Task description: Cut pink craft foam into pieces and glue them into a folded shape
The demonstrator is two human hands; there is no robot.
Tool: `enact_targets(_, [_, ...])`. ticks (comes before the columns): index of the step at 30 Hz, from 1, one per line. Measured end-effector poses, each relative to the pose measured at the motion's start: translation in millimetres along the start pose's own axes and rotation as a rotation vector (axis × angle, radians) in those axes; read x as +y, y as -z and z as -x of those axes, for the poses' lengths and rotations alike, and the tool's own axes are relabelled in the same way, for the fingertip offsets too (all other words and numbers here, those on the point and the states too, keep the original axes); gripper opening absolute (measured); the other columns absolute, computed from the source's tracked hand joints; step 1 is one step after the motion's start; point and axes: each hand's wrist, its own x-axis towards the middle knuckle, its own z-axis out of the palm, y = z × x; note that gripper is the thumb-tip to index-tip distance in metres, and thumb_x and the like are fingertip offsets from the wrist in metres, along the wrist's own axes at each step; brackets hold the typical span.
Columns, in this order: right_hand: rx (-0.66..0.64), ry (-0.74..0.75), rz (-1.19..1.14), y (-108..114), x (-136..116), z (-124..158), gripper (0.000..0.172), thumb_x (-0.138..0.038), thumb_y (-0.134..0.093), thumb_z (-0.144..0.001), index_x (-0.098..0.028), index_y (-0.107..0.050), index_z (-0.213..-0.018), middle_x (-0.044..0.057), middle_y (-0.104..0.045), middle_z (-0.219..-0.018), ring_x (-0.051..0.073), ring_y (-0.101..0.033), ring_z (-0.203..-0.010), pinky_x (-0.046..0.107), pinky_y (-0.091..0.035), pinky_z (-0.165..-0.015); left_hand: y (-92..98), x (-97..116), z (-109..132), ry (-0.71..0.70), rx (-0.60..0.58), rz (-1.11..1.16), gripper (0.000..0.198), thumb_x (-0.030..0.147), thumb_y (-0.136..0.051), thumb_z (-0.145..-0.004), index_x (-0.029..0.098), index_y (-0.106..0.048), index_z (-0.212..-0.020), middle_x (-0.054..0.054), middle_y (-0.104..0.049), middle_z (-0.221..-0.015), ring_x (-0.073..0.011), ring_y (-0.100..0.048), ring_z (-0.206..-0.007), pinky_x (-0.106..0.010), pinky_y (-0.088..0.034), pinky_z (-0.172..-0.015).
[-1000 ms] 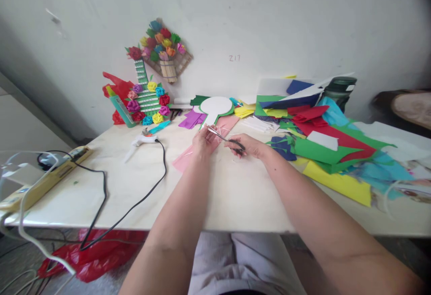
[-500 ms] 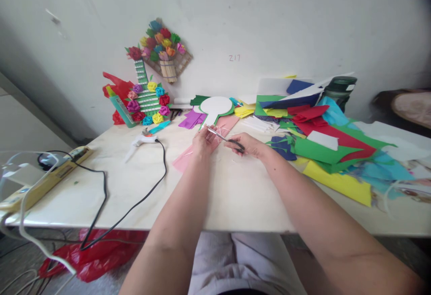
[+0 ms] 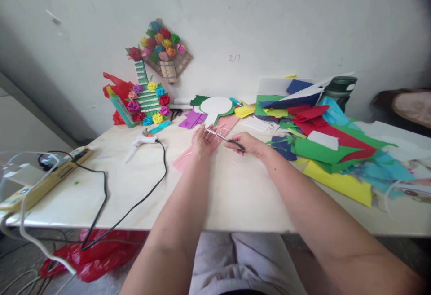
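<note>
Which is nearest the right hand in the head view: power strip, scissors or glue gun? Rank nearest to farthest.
From the right hand:
1. Scissors, held in it.
2. Glue gun, off to the left.
3. Power strip, farther left, by the picture's left edge.

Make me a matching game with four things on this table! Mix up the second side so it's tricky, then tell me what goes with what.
Things:
1. Scissors
2. Glue gun
3. Pink sheet
4. Power strip

Clues:
A. Mostly white
B. Yellowish, near the table's left end
C. Gripped by the right hand
D. Partly hidden by the left hand

Pairs: 1-C, 2-A, 3-D, 4-B
</note>
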Motion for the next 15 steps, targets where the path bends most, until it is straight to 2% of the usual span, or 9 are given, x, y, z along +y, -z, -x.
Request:
enact_targets(8, [-0.021, -0.035, -0.004, 1.7, 2.9, -1.2, 0.035, -0.047, -0.061, -0.065, -0.014, -0.049, -0.059, -0.003, -0.046, -0.047, 0.004, -0.036, -0.037, 0.018, -0.027, -0.035, 1.4, -2.4, -3.2, -0.014, -0.024, 0.034, 0.010, 0.022, -0.057, -0.076, 0.018, -0.052, -0.083, -0.006, -0.067, -0.078, -0.0175, -0.065, -0.076, -0.026, -0.051, -0.066])
enact_targets(15, [-0.033, -0.001, 0.004, 1.4, 9.5, -5.0, 0.039, -0.052, -0.061, -0.062, -0.015, -0.050, -0.061, -0.005, -0.042, -0.049, 0.004, -0.035, -0.039, 0.019, -0.028, -0.038, -2.9, -2.4, -1.0, 0.071, 0.059, 0.032, 0.014, 0.023, -0.060, -0.074, 0.018, -0.053, -0.085, -0.008, -0.066, -0.084, -0.0187, -0.064, -0.081, -0.029, -0.052, -0.070])
